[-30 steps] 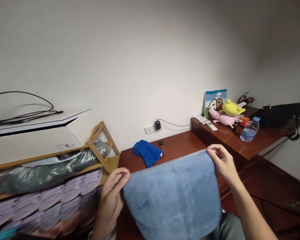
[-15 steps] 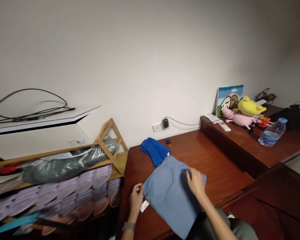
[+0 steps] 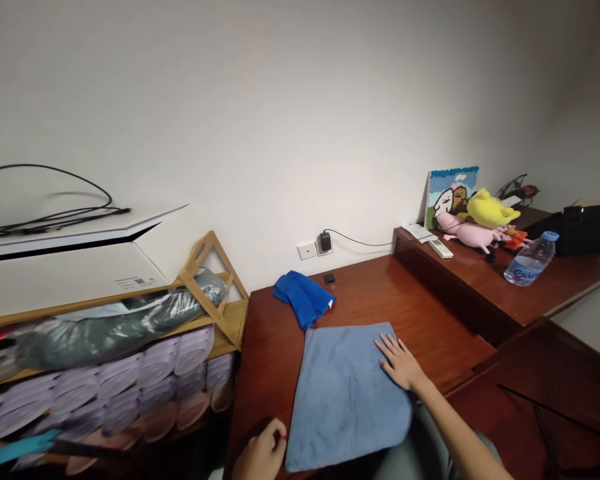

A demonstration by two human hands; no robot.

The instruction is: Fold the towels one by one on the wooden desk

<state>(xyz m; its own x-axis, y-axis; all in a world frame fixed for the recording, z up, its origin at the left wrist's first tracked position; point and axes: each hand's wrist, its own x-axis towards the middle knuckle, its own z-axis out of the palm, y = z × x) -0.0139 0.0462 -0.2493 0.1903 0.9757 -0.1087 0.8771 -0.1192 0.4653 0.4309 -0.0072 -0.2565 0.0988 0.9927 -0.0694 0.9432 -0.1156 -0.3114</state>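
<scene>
A blue-grey square piece of fabric (image 3: 347, 400), like a cushion cover, lies spread over the front of the brown wooden desk (image 3: 267, 360), its fuzzy side up. My right hand (image 3: 401, 363) rests on its upper right part, palm down with the fingers spread. Just beyond the fabric's lower left edge is my left hand (image 3: 261, 453), its fingers curled in. Whatever those fingers hold, if anything, is hidden. Behind the fabric a crumpled bright blue cloth (image 3: 303, 297) with a small white tag lies on the desk.
Left of the desk stands a wooden rack (image 3: 237, 320) with rows of lilac slippers (image 3: 153, 360) and a white box (image 3: 80, 273) on top. On the raised ledge at right are plush toys (image 3: 470, 231), a white remote (image 3: 441, 249) and a water bottle (image 3: 530, 263). A charger (image 3: 325, 241) sits in the wall socket.
The fabric has turned from its smooth side with a white tag to its fuzzy side. My left hand has moved down and off its corner. My right hand now lies flatter on it.
</scene>
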